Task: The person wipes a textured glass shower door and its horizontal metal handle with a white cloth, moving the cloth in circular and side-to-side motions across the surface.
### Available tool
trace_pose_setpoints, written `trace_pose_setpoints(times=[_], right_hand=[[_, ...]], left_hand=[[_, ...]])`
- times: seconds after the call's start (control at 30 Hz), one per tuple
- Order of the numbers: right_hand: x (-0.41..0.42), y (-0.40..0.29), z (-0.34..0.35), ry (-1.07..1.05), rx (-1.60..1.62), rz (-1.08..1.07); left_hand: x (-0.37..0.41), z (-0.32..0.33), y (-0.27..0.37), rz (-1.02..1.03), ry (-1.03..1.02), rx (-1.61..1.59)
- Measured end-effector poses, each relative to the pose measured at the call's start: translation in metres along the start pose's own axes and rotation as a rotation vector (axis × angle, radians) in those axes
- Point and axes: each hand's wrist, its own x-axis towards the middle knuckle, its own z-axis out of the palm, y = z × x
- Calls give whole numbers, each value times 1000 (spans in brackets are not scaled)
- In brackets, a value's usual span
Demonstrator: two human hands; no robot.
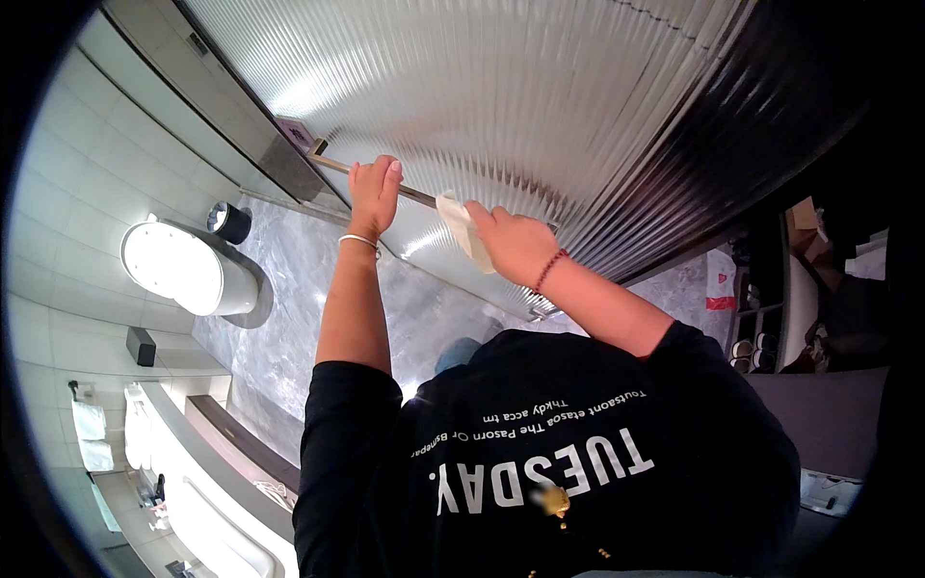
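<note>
A long metal handle bar (418, 196) crosses the face of a fluted glass door (462, 87). Near the bar's upper left end, my left hand (374, 195) is wrapped around it, with a pale bangle on the wrist. My right hand (512, 244) holds a cream-coloured cloth (462, 225) farther along the same bar. The cloth hangs below the fingers and hides part of the bar; whether it goes all the way around cannot be seen. A dark red beaded bracelet circles my right wrist.
To the left stand a white toilet (173, 267) and a small black bin (229, 222) on a grey marbled floor (289, 303). A washbasin counter (209, 498) lies at lower left. At right, a shelf unit (772, 325) holds shoes near a white-and-red bag (720, 282).
</note>
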Motion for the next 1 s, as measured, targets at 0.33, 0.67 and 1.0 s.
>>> trace_pose_setpoints(times=[0.33,0.67,1.0], right_hand=[[-9,3,11,135,-151,-51],[21,-20,9,168,-65,13],[89,-52,31,119,-7,22]], left_hand=[[-4,3,-8,77,11,98],[-6,-5,-14,194,-23,37],[-23,2,4,147,179,-219]])
